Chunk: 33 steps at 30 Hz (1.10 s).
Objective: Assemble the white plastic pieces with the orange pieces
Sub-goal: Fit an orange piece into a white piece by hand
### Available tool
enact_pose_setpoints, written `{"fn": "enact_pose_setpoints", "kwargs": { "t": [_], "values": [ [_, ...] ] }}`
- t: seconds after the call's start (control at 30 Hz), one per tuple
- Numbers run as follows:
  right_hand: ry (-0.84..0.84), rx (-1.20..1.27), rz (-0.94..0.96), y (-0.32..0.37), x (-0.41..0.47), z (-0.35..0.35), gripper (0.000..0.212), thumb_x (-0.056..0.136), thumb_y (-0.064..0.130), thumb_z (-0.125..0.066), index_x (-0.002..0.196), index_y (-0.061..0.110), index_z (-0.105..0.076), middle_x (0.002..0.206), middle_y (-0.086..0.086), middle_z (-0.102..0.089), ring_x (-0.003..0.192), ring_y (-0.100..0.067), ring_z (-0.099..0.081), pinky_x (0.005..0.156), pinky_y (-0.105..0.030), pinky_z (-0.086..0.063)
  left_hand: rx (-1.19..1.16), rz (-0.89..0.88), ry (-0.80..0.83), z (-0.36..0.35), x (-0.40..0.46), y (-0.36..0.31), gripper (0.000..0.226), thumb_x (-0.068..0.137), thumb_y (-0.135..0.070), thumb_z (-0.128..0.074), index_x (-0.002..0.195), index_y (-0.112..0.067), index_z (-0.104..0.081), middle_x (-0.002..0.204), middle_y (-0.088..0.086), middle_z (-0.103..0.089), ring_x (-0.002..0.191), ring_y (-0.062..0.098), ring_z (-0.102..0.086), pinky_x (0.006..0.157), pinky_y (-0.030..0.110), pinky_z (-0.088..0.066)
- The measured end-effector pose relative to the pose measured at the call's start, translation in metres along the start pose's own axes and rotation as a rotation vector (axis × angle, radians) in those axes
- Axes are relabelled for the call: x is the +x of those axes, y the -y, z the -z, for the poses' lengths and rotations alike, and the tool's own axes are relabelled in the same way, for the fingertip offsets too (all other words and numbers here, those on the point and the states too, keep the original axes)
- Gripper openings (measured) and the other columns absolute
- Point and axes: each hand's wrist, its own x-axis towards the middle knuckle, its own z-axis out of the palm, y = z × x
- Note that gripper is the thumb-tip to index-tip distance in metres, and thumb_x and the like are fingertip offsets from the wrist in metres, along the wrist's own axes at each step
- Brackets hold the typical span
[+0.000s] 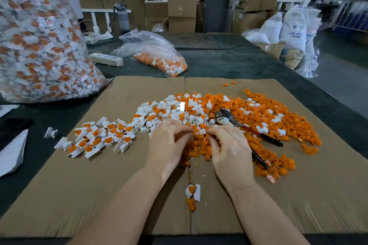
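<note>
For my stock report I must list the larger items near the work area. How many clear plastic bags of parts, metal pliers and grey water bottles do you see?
Clear plastic bags of parts: 2, the large bag on the left and the small bag behind the cardboard
Metal pliers with red-and-black handles: 1
Grey water bottle: 1
Total: 4

Matt brown cardboard sheet (99, 185) on dark matt tabletop (229, 61). Orange pieces (288, 123) and white pieces (159, 111): smooth plastic. Bags (39, 45): glossy clear film. Pliers (239, 123): dull metal.
</note>
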Motion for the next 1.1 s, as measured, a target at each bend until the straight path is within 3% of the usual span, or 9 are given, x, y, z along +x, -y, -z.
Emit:
{"fn": "enact_pose_setpoints", "kwargs": {
  "t": [0.1,0.23,0.37,0.53,0.67,0.8,1.03,1.1],
  "values": [
    [0.048,-0.032,0.059,0.002,0.000,0.000,0.012,0.074,0.000,-0.073,0.083,0.008,-0.070,0.082,-0.005,-0.066,0.081,-0.025,-0.063,0.072,-0.040,-0.051,-0.096,0.124,-0.076,0.010,-0.001,0.006,0.009,0.085,-0.020,-0.067,0.089,-0.021,-0.074,0.086,-0.015,-0.061,0.085,0.006,-0.054,0.075,0.019,-0.040],
    [0.146,-0.054,0.118,0.006,-0.001,0.002,0.007,0.074,0.008,-0.067,0.079,0.013,-0.068,0.079,0.001,-0.064,0.078,-0.021,-0.060,0.071,-0.037,-0.046,-0.147,0.214,-0.045,0.022,-0.006,0.010,0.008,0.085,-0.018,-0.067,0.086,-0.024,-0.071,0.094,-0.007,-0.067,0.090,0.007,-0.057,0.075,0.016,-0.040],
    [0.202,-0.044,0.160,0.009,-0.002,0.005,0.010,0.066,0.008,-0.059,0.072,0.014,-0.065,0.072,0.003,-0.060,0.072,-0.019,-0.057,0.070,-0.034,-0.042,-0.141,0.125,0.166,0.037,-0.013,0.011,0.017,0.081,-0.016,-0.070,0.074,-0.031,-0.065,0.079,-0.011,-0.063,0.075,0.004,-0.056,0.065,0.009,-0.039],
    [0.261,0.011,0.198,0.011,-0.001,0.007,0.011,0.065,0.008,-0.057,0.072,0.013,-0.064,0.071,0.002,-0.060,0.071,-0.020,-0.057,0.068,-0.036,-0.045,-0.030,-0.005,0.432,0.040,-0.019,0.013,0.018,0.073,-0.034,-0.076,0.077,-0.042,-0.061,0.088,-0.014,-0.057,0.085,0.002,-0.051,0.076,0.019,-0.042],
    [0.326,0.054,0.223,0.012,-0.001,0.006,0.010,0.070,0.013,-0.064,0.079,0.014,-0.068,0.074,0.004,-0.064,0.074,-0.017,-0.060,0.069,-0.035,-0.047,0.045,-0.007,0.378,0.030,-0.018,0.013,0.009,0.079,-0.031,-0.072,0.081,-0.037,-0.065,0.084,-0.015,-0.055,0.083,0.001,-0.048,0.069,0.009,-0.035],
    [0.371,0.079,0.226,0.011,-0.002,0.005,0.014,0.075,0.021,-0.073,0.086,0.013,-0.068,0.078,0.002,-0.067,0.077,-0.017,-0.062,0.070,-0.035,-0.051,-0.031,0.039,0.332,0.027,-0.017,0.010,0.009,0.083,-0.029,-0.068,0.084,-0.038,-0.067,0.084,-0.014,-0.058,0.082,0.001,-0.050,0.067,0.008,-0.035],
    [0.280,0.153,0.132,0.009,-0.001,0.004,0.011,0.077,0.007,-0.074,0.086,0.007,-0.068,0.079,-0.002,-0.066,0.077,-0.019,-0.062,0.066,-0.036,-0.054,-0.190,0.086,0.348,0.024,-0.013,-0.001,0.026,0.091,-0.022,-0.058,0.085,-0.046,-0.062,0.086,-0.016,-0.059,0.084,-0.009,-0.052,0.069,0.002,-0.035],
    [0.249,0.155,0.130,0.009,-0.002,0.004,0.012,0.077,0.006,-0.073,0.086,0.008,-0.067,0.078,-0.002,-0.065,0.076,-0.018,-0.061,0.065,-0.033,-0.054,-0.168,0.066,0.361,0.024,-0.011,-0.002,0.023,0.092,-0.021,-0.057,0.093,-0.042,-0.066,0.086,-0.017,-0.058,0.085,-0.011,-0.050,0.069,0.001,-0.034]
  ]
}}
